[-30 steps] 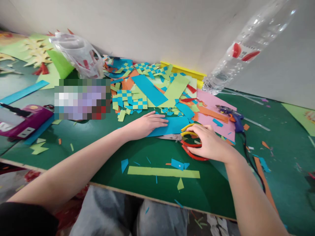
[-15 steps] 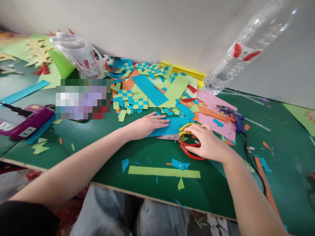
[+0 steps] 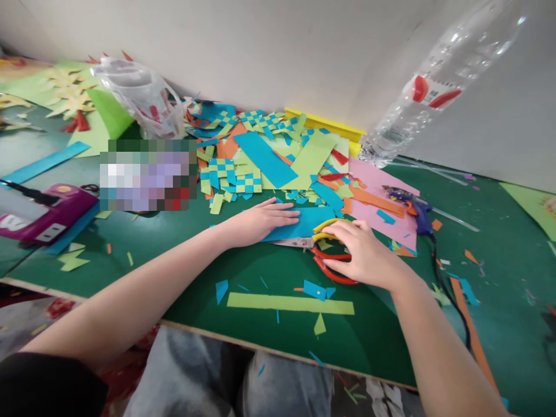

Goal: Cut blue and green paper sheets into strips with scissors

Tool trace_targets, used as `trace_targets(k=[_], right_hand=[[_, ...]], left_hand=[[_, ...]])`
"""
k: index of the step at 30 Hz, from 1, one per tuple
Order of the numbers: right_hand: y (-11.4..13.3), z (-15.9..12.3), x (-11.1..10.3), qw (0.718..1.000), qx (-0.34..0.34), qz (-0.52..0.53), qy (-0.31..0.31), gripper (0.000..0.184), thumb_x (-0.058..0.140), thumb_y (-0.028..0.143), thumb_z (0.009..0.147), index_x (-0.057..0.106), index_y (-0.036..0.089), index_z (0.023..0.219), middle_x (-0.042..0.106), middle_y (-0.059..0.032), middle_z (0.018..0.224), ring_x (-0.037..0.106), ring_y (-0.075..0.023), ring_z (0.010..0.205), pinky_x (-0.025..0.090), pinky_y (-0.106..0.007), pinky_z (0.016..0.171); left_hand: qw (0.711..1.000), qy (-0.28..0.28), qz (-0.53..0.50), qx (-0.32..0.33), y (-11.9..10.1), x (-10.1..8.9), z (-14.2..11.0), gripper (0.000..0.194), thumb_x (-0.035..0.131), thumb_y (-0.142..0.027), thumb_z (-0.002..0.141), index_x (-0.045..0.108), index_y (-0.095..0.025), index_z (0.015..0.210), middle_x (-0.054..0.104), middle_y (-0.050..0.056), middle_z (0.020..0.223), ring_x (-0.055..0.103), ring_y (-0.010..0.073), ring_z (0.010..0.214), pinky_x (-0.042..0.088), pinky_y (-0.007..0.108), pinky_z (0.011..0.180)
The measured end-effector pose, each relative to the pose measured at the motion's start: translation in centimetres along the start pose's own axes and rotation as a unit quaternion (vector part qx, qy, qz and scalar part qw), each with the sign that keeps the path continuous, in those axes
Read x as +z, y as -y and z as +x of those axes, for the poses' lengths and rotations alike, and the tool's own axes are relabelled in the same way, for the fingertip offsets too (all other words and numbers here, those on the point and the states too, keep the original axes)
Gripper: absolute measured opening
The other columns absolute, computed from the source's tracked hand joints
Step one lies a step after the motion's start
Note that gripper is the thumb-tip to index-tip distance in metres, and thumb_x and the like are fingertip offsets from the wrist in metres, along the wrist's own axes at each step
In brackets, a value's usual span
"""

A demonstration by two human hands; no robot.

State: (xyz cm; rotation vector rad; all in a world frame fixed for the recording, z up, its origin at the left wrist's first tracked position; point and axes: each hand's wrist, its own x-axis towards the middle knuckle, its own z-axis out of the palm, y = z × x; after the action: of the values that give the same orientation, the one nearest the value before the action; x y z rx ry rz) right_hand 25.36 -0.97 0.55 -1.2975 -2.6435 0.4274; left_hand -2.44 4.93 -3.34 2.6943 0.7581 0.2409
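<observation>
My left hand (image 3: 270,221) lies flat with its fingers stretched out, pressing on a blue paper strip (image 3: 306,219) on the green table. In my right hand (image 3: 362,255) is a pair of scissors (image 3: 303,242) with one yellow and one red handle. Thumb and fingers sit in the handle loops. The blades lie along the near edge of the blue strip and point left; their tips are by my left palm and partly hidden. Closer to me rests a light green paper strip (image 3: 290,303), with small blue scraps (image 3: 314,289) around it.
Woven blue-green paper pieces (image 3: 221,172) are heaped behind my hands. A glue gun (image 3: 419,215) with a black cord lies right, on pink paper (image 3: 369,202). A clear bottle (image 3: 417,116) stands against the wall. Left are a purple device (image 3: 52,211) and a plastic-wrapped cup (image 3: 141,95).
The scissors and my right hand have shifted slightly left along the blue strip's edge. My left hand stays in place on the paper.
</observation>
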Motion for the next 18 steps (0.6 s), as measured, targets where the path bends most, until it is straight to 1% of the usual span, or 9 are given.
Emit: trace_targets(k=[6, 11, 13, 15, 17, 18], right_hand=[[-0.13, 0.12, -0.12, 1.0, -0.015, 0.003, 0.004, 0.038, 0.062, 0.041, 0.084, 0.054, 0.026, 0.118, 0.059, -0.0043, 0.126, 0.053, -0.0254, 0.113, 0.035, -0.045, 0.098], [-0.16, -0.07, -0.19, 1.0, -0.009, -0.003, -0.008, 0.038, 0.064, 0.04, 0.082, 0.056, 0.025, 0.116, 0.061, -0.0053, 0.123, 0.053, -0.0268, 0.11, 0.039, -0.044, 0.095], [-0.22, -0.13, -0.26, 1.0, -0.003, -0.004, -0.01, 0.038, 0.066, 0.039, 0.081, 0.057, 0.025, 0.115, 0.062, -0.0054, 0.121, 0.053, -0.027, 0.107, 0.041, -0.044, 0.092], [-0.35, -0.18, -0.35, 1.0, 0.001, -0.002, -0.007, 0.038, 0.066, 0.038, 0.08, 0.057, 0.025, 0.114, 0.063, -0.0052, 0.119, 0.053, -0.0269, 0.105, 0.043, -0.043, 0.09], [-0.53, -0.25, -0.42, 1.0, 0.002, 0.001, -0.006, 0.037, 0.067, 0.036, 0.079, 0.058, 0.026, 0.113, 0.063, -0.005, 0.118, 0.053, -0.0269, 0.104, 0.044, -0.043, 0.088], [-0.63, -0.3, -0.43, 1.0, 0.004, 0.003, -0.006, 0.038, 0.067, 0.035, 0.078, 0.058, 0.026, 0.113, 0.064, -0.0049, 0.117, 0.053, -0.0271, 0.104, 0.045, -0.043, 0.088]], left_hand=[[1.0, -0.003, -0.005, 0.002, 0.08, 0.01, -0.04, 0.049, 0.03, -0.01, 0.096, 0.045, -0.023, 0.14, 0.042, 0.0, 0.149, 0.024, 0.0162, 0.144, 0.013, 0.047, 0.12], [1.0, -0.009, -0.015, -0.009, -0.34, 0.23, -0.07, 0.049, 0.03, -0.01, 0.096, 0.043, -0.024, 0.141, 0.041, 0.001, 0.149, 0.023, 0.0161, 0.145, 0.011, 0.048, 0.12], [0.999, -0.021, -0.022, -0.017, -0.52, 0.21, -0.04, 0.048, 0.029, -0.012, 0.097, 0.042, -0.024, 0.142, 0.039, 0.001, 0.15, 0.023, 0.0173, 0.145, 0.012, 0.049, 0.12], [0.998, -0.04, -0.039, -0.025, -0.52, 0.04, -0.03, 0.046, 0.028, -0.014, 0.098, 0.043, -0.023, 0.141, 0.039, 0.002, 0.151, 0.023, 0.0178, 0.145, 0.015, 0.05, 0.119], [0.997, -0.06, -0.049, -0.029, -0.29, -0.25, -0.07, 0.045, 0.026, -0.016, 0.099, 0.046, -0.022, 0.139, 0.042, 0.003, 0.149, 0.026, 0.0172, 0.144, 0.019, 0.049, 0.118], [0.996, -0.07, -0.044, -0.029, -0.11, -0.39, -0.11, 0.044, 0.027, -0.016, 0.099, 0.047, -0.021, 0.138, 0.044, 0.003, 0.147, 0.028, 0.0169, 0.143, 0.019, 0.049, 0.118]])
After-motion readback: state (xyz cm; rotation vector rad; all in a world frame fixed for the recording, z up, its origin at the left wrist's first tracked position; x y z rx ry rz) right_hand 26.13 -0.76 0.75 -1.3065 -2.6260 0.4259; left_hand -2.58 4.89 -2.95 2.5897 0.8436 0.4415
